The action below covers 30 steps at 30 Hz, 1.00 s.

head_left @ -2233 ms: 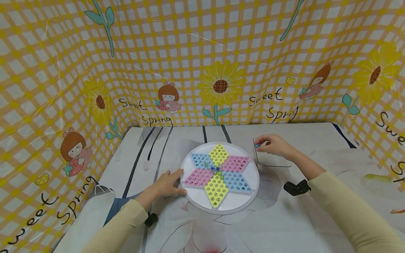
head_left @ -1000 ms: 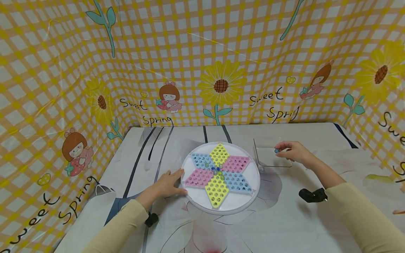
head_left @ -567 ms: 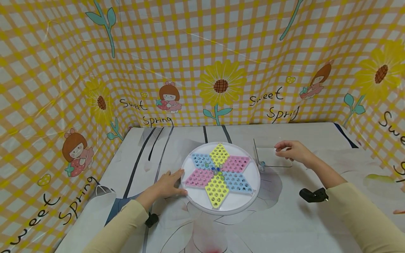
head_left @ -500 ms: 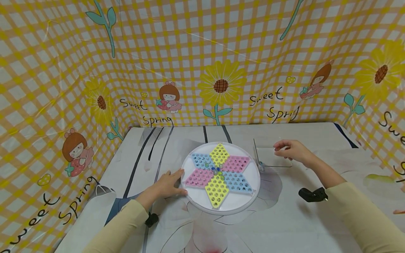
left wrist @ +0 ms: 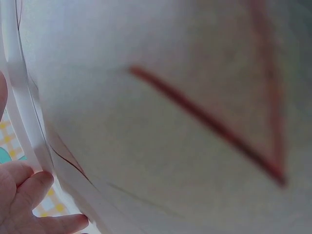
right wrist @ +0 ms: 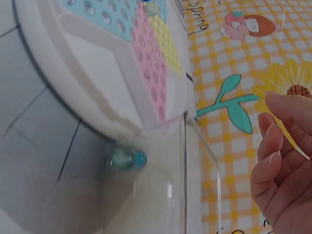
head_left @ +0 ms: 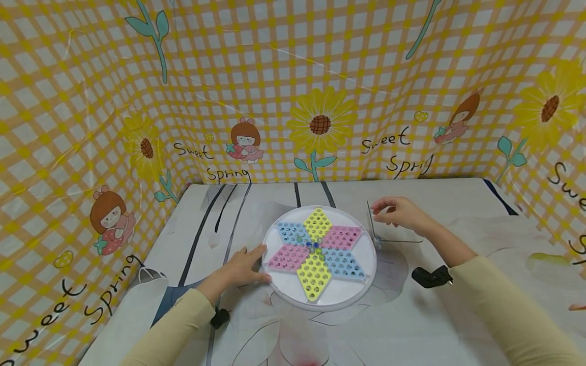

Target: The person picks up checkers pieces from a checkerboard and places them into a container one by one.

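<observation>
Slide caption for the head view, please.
Left hand touches the round game board; right hand hangs near a clear box.

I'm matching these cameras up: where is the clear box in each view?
Head: the clear box is right of centre, beside the game board.
Left wrist: not in it.
Right wrist: the clear box is at lower centre.
Shared landmark: the yellow-checked cloth, visible in all three.

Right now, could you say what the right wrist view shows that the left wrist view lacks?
Only right wrist: the bare right hand, the clear plastic box, a round blue marble by its corner, perforated pink star panel. Only left wrist: the bare left hand, a thick dark red printed line. Both: the round white plastic board's rim, yellow checked cloth.
</observation>
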Tool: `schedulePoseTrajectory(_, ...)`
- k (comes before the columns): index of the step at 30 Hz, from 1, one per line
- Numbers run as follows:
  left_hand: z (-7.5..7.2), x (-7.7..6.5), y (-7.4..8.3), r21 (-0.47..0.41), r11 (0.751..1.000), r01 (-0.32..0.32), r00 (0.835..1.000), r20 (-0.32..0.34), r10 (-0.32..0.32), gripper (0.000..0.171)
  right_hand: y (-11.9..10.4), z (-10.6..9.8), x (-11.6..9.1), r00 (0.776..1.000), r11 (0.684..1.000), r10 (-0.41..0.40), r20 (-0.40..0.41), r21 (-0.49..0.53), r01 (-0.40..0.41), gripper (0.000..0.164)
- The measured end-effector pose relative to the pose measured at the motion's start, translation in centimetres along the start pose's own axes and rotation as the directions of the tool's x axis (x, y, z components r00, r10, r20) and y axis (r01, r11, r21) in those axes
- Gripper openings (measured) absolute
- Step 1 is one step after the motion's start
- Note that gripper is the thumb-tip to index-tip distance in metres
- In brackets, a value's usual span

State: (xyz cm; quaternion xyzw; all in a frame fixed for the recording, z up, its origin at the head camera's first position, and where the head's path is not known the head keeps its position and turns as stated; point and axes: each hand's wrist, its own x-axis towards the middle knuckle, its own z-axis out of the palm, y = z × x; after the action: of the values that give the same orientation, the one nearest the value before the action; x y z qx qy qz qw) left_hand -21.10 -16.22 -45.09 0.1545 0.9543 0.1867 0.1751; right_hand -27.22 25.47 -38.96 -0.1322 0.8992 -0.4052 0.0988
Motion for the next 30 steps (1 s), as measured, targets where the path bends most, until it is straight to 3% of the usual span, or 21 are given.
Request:
schedulePoseTrajectory(11, 0.2, 0.2, -0.3, 0.012, 1.0, -0.011, 1.0, -0.004, 0.011, 0.089, -1.8, 3.2, 2.1, 0.999, 1.0, -0.022, 0.038, 0.01, 0.022, 0.033)
schedulePoseTrajectory(22, 0.3, 0.3, -0.5, 0.004, 1.0, -0.009, 1.0, -0.004, 0.009, 0.09, -2.5, 6.2, 3.7, 0.991, 0.997, -0.068, 0.113, 0.053, 0.062, 0.033)
schedulePoseTrajectory(25, 0.3, 0.3, -0.5, 0.001, 1.0, -0.004, 1.0, -0.002, 0.004, 0.09, -2.7, 6.9, 4.0, 0.986, 0.993, -0.113, 0.126, 0.041, 0.108, 0.03)
schedulePoseTrajectory(30, 0.3, 0.4, -0.6, 0.01, 1.0, -0.01, 1.0, 0.0, 0.01, 0.09, -2.7, 8.0, 4.4, 0.982, 0.994, -0.107, 0.155, 0.044, 0.101, 0.03)
